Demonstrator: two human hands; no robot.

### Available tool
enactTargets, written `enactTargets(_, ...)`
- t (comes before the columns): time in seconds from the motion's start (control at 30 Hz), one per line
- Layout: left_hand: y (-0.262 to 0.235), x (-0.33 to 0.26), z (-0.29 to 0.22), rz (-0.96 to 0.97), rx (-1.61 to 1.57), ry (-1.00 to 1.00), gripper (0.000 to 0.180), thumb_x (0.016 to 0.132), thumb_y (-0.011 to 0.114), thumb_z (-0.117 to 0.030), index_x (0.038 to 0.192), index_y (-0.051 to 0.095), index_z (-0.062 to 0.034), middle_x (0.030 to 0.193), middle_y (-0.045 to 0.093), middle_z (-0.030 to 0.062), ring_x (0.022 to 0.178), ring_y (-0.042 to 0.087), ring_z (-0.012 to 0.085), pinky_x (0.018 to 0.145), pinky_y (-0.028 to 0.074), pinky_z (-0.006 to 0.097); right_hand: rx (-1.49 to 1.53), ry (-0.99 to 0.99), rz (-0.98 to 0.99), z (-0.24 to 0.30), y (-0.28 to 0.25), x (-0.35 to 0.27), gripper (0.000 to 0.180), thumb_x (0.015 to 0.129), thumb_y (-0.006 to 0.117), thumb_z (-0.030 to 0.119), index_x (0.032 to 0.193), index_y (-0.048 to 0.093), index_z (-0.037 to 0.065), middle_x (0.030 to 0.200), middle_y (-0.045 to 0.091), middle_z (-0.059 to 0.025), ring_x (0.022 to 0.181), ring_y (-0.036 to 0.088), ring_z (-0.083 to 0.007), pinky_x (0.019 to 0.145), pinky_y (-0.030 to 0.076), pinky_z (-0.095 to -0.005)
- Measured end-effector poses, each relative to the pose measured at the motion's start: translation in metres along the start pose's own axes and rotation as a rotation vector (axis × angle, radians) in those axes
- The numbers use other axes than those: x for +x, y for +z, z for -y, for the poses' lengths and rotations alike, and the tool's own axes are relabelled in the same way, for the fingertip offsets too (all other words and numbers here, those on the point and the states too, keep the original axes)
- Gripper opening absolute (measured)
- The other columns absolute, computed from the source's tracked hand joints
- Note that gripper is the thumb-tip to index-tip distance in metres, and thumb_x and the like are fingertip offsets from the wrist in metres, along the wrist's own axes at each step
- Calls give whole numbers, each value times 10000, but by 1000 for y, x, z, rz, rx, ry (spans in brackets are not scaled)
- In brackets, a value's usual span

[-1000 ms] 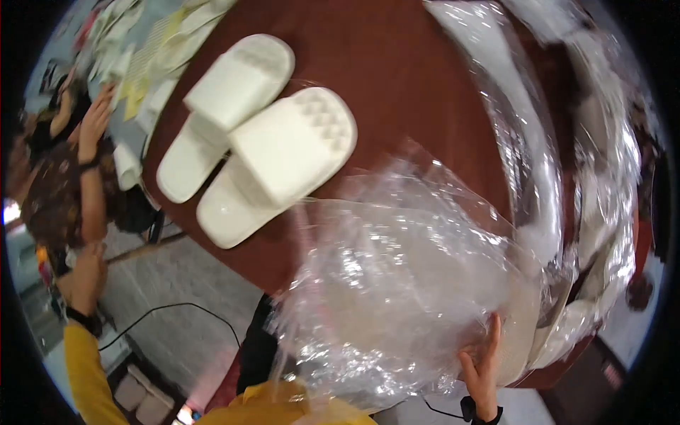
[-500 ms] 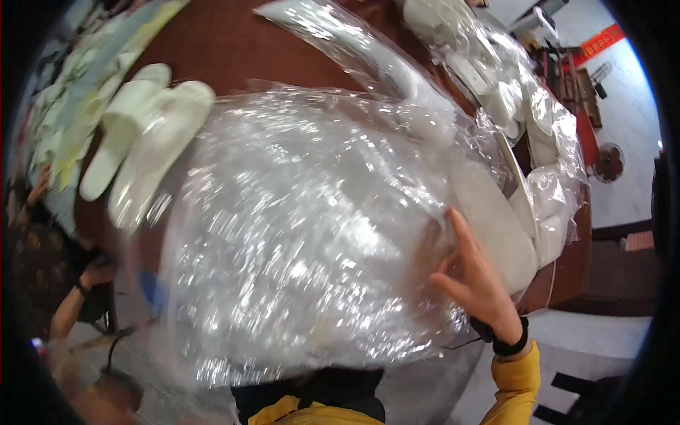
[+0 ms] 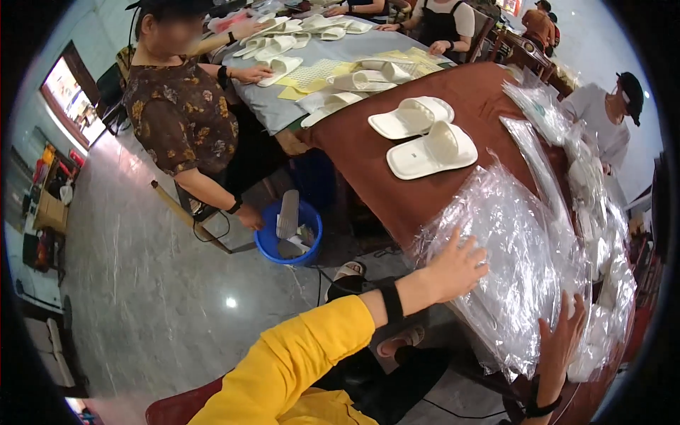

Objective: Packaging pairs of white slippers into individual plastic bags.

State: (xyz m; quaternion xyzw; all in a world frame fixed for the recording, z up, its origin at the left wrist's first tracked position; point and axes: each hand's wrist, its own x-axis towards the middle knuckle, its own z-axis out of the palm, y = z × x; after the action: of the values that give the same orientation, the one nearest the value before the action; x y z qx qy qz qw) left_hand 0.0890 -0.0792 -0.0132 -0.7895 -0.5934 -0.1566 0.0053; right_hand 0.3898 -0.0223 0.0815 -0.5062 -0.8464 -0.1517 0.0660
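My left hand [image 3: 459, 268] lies palm down on a pile of clear, shiny plastic bags [image 3: 513, 244], its fingers spread. At the pile's near right edge, my right hand [image 3: 563, 336] is open too, with fingers pointing away from me and apart. Neither hand grips anything that I can see. Beyond the pile, a pair of white open-toed slippers rests on the brown tablecloth [image 3: 386, 195]: the nearer slipper [image 3: 418, 157] and the farther slipper [image 3: 397, 124] lie side by side, unwrapped.
Plastic-wrapped slippers [image 3: 602, 219] line the table's right side. A grey-covered table [image 3: 258, 106] adjoins at the far left, bearing several white slippers [image 3: 273, 48] and yellow sheets. A seated co-worker's hand [image 3: 248, 216] is beside a blue bucket [image 3: 316, 237] on the floor. Other people sit farther off.
My view has swung left and widened, bringing the floor and co-workers in. My left hand now shows plainly on the bags. My right hand stays open by the pile's right edge.
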Motion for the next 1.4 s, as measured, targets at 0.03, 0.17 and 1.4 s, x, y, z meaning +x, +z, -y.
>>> enactTargets(0.03, -1, 2, -1, 29, -6, 3, 479, 945, 559, -390, 1363, 538, -158, 1417, 477, 136, 1360, 397, 377, 1129, 174, 668, -7, -5, -3, 18, -9, 2, 925, 673, 825, 60, 1484, 387, 140, 1480, 344, -171, 1348, 377, -398, 1087, 351, -497)
enactTargets(0.17, 0, -12, 4, -246, -144, -8, 453, 905, 625, -276, 1331, 564, -133, 1374, 511, 135, 1318, 443, 356, 1131, 261, 583, 274, -284, 515, 59, 8, 6, 860, 784, 759, 367, 1517, 347, 187, 1627, 132, -168, 1488, 115, -428, 1153, 163, -617)
enactTargets(1.4, 346, -419, 390, 88, -533, -1505, 345, 971, 529, -190, 1268, 567, -18, 1229, 591, 237, 1176, 546, 369, 1007, 426, 386, 90, -324, 556, 69, 121, 62, 880, 852, 642, 418, 1553, 211, 106, 1613, 98, -244, 1484, 66, -470, 1162, 95, -621)
